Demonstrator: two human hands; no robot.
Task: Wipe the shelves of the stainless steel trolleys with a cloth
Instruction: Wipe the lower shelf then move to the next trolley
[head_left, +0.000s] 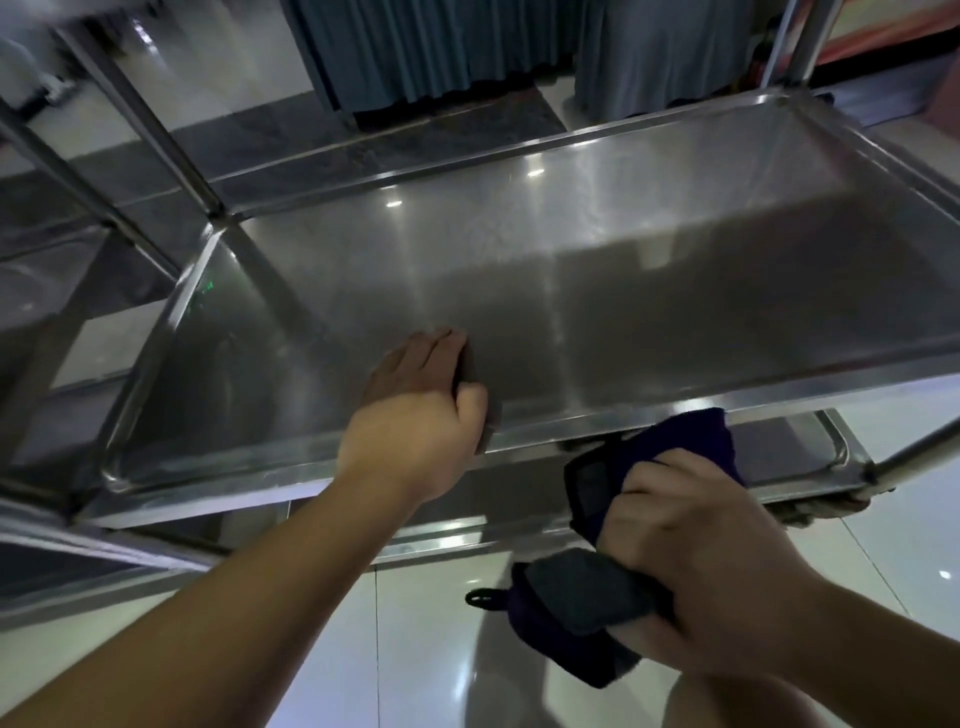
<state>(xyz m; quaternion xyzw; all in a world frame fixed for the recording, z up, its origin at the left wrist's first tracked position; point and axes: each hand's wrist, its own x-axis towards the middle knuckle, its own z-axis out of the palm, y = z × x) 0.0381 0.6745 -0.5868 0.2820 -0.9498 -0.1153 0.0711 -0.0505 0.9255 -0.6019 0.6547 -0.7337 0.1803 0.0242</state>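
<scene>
My left hand (415, 410) lies flat on the trolley shelf (649, 291), fingers straight, probably steadying it. At four o'clock my right hand (696, 551) grips the bunched cloth (587, 603) off the shelf's near edge, ready to wipe.

Left hand (415, 400) flat, fingers extended; right hand (691, 540) fisted, grip closed.

Glossy pale floor tiles (431, 623) at six o'clock, catching ceiling-light glints; blue-grey pleated curtains (441, 47) at twelve; dark floor strip (363, 135) below them.
</scene>
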